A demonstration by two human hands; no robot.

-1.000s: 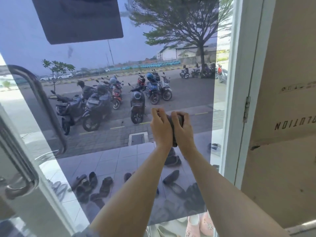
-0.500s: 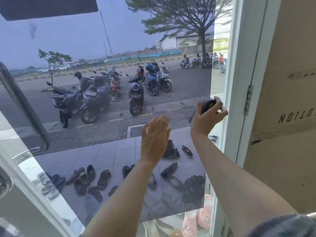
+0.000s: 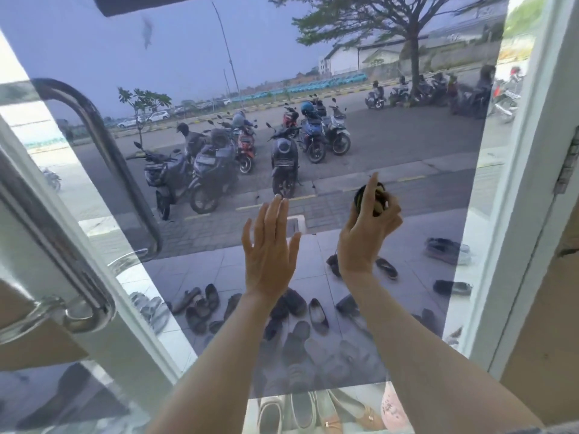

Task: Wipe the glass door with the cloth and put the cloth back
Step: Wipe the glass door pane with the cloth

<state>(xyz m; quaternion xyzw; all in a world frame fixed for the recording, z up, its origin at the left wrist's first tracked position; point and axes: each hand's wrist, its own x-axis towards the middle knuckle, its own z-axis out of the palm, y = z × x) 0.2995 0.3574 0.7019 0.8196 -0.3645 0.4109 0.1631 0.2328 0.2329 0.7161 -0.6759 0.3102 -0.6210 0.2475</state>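
Observation:
The tinted glass door (image 3: 391, 145) fills the middle of the head view, with a street and parked motorbikes seen through it. My right hand (image 3: 366, 227) is raised in front of the pane and grips a bunched dark cloth (image 3: 374, 197) at the fingertips. My left hand (image 3: 269, 245) is beside it to the left, palm toward the glass, fingers straight and slightly spread, holding nothing. Whether the cloth or the left palm touches the glass is unclear. A smudge (image 3: 146, 31) shows high on the pane.
A curved metal door handle (image 3: 103, 161) runs down the left side, with a second bar (image 3: 53, 245) nearer me. The white door frame (image 3: 529, 170) with a hinge (image 3: 568, 161) stands at the right, brown cardboard beyond it. Several shoes (image 3: 300, 311) lie outside on the tiles.
A second ago both hands held the cloth together. The left hand let go and opened; the right hand carried the cloth right toward the frame, then back a little toward the middle.

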